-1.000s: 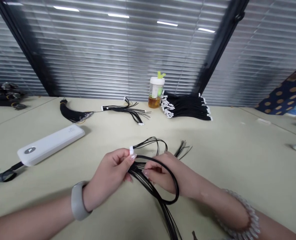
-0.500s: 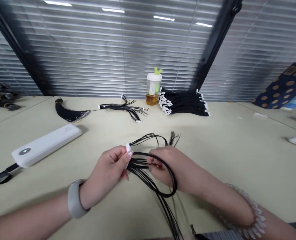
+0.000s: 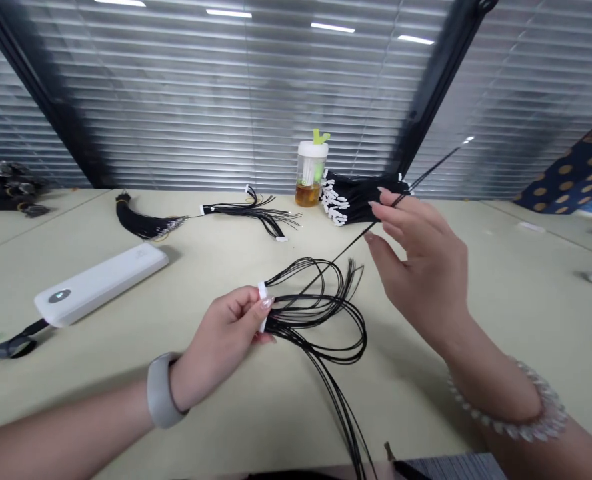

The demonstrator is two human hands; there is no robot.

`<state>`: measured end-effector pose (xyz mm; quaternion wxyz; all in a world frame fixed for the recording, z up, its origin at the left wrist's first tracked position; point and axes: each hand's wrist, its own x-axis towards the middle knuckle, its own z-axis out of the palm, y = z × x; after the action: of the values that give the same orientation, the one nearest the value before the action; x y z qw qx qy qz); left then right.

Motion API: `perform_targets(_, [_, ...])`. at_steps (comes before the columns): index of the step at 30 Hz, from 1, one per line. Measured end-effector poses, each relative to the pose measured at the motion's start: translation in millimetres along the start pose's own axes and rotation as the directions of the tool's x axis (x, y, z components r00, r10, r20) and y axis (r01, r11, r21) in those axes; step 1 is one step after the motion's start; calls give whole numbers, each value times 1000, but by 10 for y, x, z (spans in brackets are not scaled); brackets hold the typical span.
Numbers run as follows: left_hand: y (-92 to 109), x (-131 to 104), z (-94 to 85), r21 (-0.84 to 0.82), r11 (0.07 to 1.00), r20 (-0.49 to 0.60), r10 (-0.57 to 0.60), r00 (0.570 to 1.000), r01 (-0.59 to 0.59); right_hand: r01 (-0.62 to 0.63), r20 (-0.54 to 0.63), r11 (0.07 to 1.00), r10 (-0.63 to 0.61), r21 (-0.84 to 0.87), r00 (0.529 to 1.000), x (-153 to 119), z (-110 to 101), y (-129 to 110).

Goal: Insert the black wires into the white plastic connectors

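Note:
My left hand [image 3: 233, 320] pinches the white connector [image 3: 263, 291] of a black wire harness [image 3: 321, 353] between thumb and fingers. Its thin wires loop out to the right, and some trail down past the table's front edge. To the right, my raised right hand [image 3: 421, 267] has one black wire [image 3: 343, 252] running through its fingers. That wire is straight and slants up from the connector, and its bright tip [image 3: 469, 140] sticks out beyond the hand. The thumb stands somewhat apart from the fingertips.
At the back lie a black wire bundle [image 3: 149, 220], another wire harness [image 3: 256, 217] and a stack of black cables [image 3: 366, 197] with white connectors. A bottle [image 3: 310, 173] of amber liquid stands beside the stack. A white power bank [image 3: 103, 283] lies left; a polka-dot bag [image 3: 571, 173] sits right.
My right hand has moved from the looped wires beside the connector up and to the right, drawing one wire out straight. The left hand keeps its hold on the connector.

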<state>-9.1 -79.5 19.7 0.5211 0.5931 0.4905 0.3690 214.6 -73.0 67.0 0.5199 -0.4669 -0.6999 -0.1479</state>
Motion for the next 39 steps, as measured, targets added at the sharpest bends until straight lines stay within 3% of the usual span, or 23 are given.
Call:
perform_targets(4, [16, -10, 3, -20, 1000, -18, -9, 1000, 8, -37, -26, 999, 37, 2, 999, 21, -33, -36])
perform_targets(7, [-12, 6, -22, -66, 998, -24, -15, 1000, 14, -24, 131, 990, 43, -142, 990, 49, -68, 39])
perform_targets(9, [-34, 26, -43, -115, 993, -36, -28, 999, 24, 7, 266, 953, 78, -304, 961, 74, -97, 117])
perform_targets(11, [-51, 48, -59, -164, 986, -51, -53, 997, 44, 46, 395, 906, 137, -421, 908, 98, -132, 183])
perform_targets(13, [-61, 64, -66, -204, 978, -57, -68, 996, 55, 92, 530, 901, 165, -425, 832, 112, -160, 212])
perform_targets(17, [-69, 69, -61, -220, 975, -39, -42, 998, 33, 64, 762, 991, 46, -114, 646, 86, -140, 118])
perform_targets(20, [-65, 53, -52, -181, 983, -22, -10, 1000, 6, -61, 824, 988, -83, 141, 560, 17, -54, -40])
perform_targets(23, [-49, 31, -44, -131, 991, -11, 13, 1000, -14, -99, 816, 973, -115, 206, 567, -77, 49, -171])
perform_targets(27, [-24, 10, -36, -132, 991, 1, 14, 1000, -14, -44, 818, 988, -95, 145, 567, -181, 140, -223])
perform_targets(31, [-13, 7, -29, -141, 990, -4, 6, 1000, -7, -41, 815, 986, -111, 163, 569, -200, 147, -218])
perform_targets(34, [-16, 10, -23, -140, 990, -12, 10, 1000, -11, -80, 827, 991, -46, 110, 560, -181, 126, -237])
perform_targets(37, [-21, 16, -18, -144, 989, -6, 29, 1000, -29, 10, 833, 1000, -13, 9, 554, -160, 110, -264])
perform_targets(39, [-26, 23, -19, -149, 988, -1, 32, 999, -32, 109, 796, 993, -32, -43, 604, -140, 94, -261])
